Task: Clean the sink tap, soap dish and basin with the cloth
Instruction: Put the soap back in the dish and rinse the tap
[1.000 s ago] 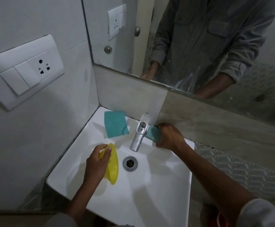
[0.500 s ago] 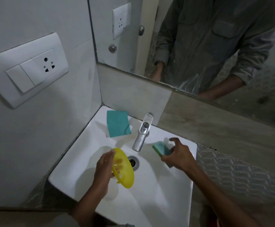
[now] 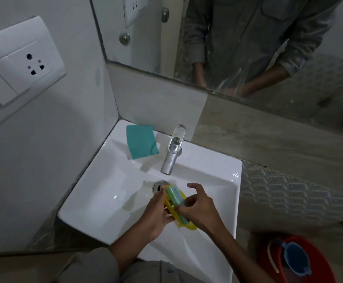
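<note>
Over the white basin (image 3: pixel 105 197), just in front of the drain (image 3: pixel 158 185), my left hand (image 3: pixel 156 213) grips the yellow soap dish (image 3: pixel 189 226) from the left. A green bar (image 3: pixel 175 196), soap or sponge, lies in the dish. My right hand (image 3: pixel 201 209) pinches the bar's near end, with its index finger lifted. The teal cloth (image 3: pixel 141 141) lies flat on the basin's back left rim, untouched. The chrome tap (image 3: pixel 172 152) stands at the middle of the back rim with no water running.
A mirror (image 3: pixel 248 37) hangs above the tiled ledge behind the basin. A socket and switch plate (image 3: pixel 21 66) is on the left wall. On the floor at the lower right stands a red bucket (image 3: pixel 325 268) holding a blue mug (image 3: pixel 295 260).
My right hand took the green bar from behind the tap and brought it down into the dish. My left hand turned the dish and moved it right to meet it.
</note>
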Demonstrator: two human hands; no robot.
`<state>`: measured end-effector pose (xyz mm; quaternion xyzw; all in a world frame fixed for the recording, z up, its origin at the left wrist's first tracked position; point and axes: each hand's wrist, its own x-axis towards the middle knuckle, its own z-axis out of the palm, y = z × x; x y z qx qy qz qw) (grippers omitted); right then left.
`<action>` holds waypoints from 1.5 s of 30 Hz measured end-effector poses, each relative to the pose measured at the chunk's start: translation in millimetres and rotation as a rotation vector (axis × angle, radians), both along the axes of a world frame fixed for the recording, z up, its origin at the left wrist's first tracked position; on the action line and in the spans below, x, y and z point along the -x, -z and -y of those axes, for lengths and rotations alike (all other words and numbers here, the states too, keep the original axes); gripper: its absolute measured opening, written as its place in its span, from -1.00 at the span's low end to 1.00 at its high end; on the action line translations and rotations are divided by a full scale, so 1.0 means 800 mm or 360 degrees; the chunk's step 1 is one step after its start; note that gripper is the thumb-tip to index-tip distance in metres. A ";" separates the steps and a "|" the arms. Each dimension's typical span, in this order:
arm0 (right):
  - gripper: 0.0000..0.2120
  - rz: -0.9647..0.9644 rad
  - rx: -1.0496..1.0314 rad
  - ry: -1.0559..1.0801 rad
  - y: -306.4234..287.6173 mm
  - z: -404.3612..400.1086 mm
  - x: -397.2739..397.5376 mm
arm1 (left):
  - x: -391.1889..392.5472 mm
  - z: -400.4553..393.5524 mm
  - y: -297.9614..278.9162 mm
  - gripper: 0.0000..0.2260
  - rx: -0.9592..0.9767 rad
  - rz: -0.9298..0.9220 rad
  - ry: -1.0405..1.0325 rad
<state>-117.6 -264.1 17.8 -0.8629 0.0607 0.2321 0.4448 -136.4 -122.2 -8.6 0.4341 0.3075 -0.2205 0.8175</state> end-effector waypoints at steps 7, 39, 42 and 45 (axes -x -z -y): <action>-0.14 0.0275 0.0204 -0.0202 0.004 0.001 -0.001 | -0.005 -0.007 0.009 -0.48 0.0152 -0.0028 -0.0093; -0.76 -0.0576 -0.0552 0.0270 0.089 -0.072 -0.026 | -0.061 -0.105 0.065 -0.51 -0.1232 -0.0039 0.0008; -0.74 -0.0652 -0.0595 0.0250 0.093 -0.094 -0.036 | -0.069 -0.130 0.070 -0.57 -0.1907 -0.0099 0.0469; -0.84 -0.0676 -0.0616 0.0236 0.091 -0.103 -0.039 | -0.071 -0.140 0.074 -0.58 -0.2244 0.0017 0.0810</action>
